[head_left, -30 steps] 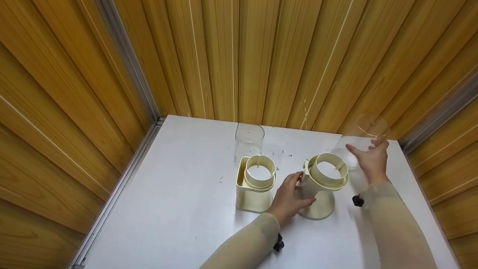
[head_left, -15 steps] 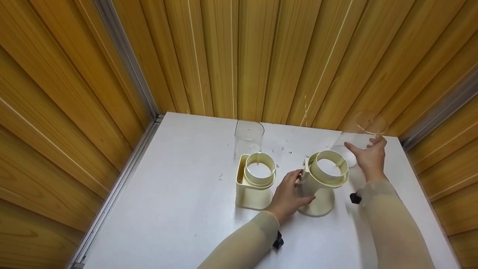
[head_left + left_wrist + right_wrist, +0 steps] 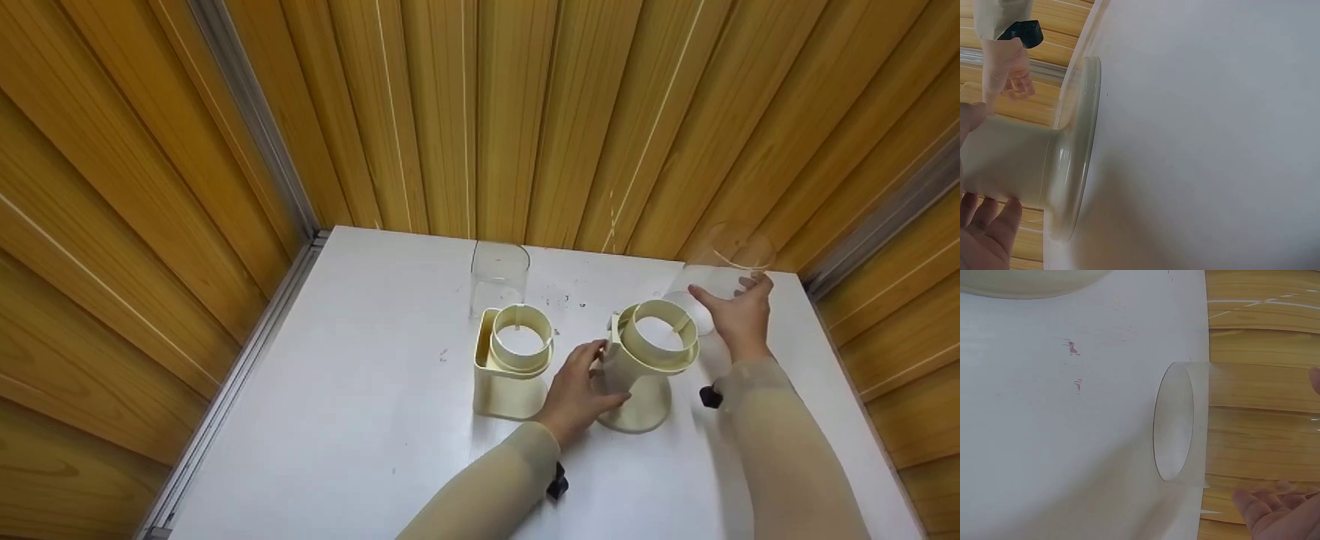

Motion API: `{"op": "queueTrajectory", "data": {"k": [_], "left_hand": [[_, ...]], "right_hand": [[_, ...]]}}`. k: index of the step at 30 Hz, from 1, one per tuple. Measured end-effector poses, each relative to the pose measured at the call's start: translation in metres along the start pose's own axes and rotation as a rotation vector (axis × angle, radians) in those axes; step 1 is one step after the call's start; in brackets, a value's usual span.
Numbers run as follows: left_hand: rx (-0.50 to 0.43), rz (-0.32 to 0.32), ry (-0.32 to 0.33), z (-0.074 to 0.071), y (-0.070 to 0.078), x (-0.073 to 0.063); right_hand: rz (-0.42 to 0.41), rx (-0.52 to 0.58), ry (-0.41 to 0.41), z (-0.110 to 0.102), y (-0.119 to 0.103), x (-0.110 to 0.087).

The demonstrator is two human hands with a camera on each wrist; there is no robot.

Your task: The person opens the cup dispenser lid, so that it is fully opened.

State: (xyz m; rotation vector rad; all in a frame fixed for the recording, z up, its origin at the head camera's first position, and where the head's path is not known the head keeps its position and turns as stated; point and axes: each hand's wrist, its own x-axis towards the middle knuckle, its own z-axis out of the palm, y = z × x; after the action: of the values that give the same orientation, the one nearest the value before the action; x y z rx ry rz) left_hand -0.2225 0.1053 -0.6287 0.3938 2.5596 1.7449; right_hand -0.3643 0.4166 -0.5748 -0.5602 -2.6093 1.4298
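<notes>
My left hand (image 3: 577, 394) holds a cream plastic stand (image 3: 637, 405) by its body, fingers on one side and thumb on the other. The stand has a round ring top and a flared round base, seen edge-on in the left wrist view near the tabletop. My right hand (image 3: 742, 315) grips a clear plastic cylinder (image 3: 720, 270) behind and right of the stand. That cylinder appears tilted in the head view; whether its lower rim (image 3: 1156, 427) touches the table cannot be told. Between the left hand and the far edge stands a second cream piece (image 3: 510, 397), with a ring top and side pocket.
Behind the second cream piece stands another clear container (image 3: 499, 289), near the back edge of the white table (image 3: 360, 337). Small dark marks dot the tabletop. Wood-slat walls (image 3: 510, 112) rise behind and at both sides, with metal rails (image 3: 259, 120) in the corners.
</notes>
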Motion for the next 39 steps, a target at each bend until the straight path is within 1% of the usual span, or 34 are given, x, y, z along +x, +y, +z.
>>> {"op": "queueTrajectory", "data": {"k": [8, 12, 15, 17, 21, 22, 23, 28, 32, 36, 39], "left_hand": [[-0.01, 0.046, 0.003, -0.001, -0.003, 0.0], [-0.045, 0.038, -0.002, -0.002, -0.002, 0.002], [-0.048, 0.032, -0.001, -0.004, -0.001, 0.002], [-0.001, 0.03, 0.004, -0.006, -0.001, 0.001], [0.102, 0.056, 0.03, -0.01, 0.003, 0.0], [0.109, 0.06, 0.037, -0.012, 0.005, -0.001], [0.095, 0.068, 0.041, -0.014, 0.009, -0.001], [-0.018, 0.11, 0.04, -0.029, 0.033, 0.002], [-0.032, 0.16, 0.027, -0.038, 0.052, 0.002], [-0.03, 0.237, 0.002, -0.046, 0.071, -0.001], [-0.049, 0.295, -0.005, -0.053, 0.09, -0.002]], "right_hand": [[-0.016, -0.003, -0.023, 0.003, 0.002, -0.001], [-0.014, 0.024, -0.024, 0.005, 0.001, -0.001], [0.002, 0.059, -0.038, 0.006, -0.002, -0.002], [0.015, 0.079, -0.048, 0.005, -0.004, -0.003], [0.05, 0.094, -0.04, -0.002, -0.008, -0.01], [0.058, 0.094, -0.035, -0.005, -0.01, -0.012], [0.065, 0.091, -0.031, -0.008, -0.013, -0.014], [0.073, 0.088, -0.028, -0.024, -0.032, -0.023], [0.05, 0.102, -0.032, -0.036, -0.047, -0.03], [0.005, 0.122, -0.007, -0.05, -0.056, -0.035], [-0.038, 0.117, 0.016, -0.061, -0.063, -0.038]]}}
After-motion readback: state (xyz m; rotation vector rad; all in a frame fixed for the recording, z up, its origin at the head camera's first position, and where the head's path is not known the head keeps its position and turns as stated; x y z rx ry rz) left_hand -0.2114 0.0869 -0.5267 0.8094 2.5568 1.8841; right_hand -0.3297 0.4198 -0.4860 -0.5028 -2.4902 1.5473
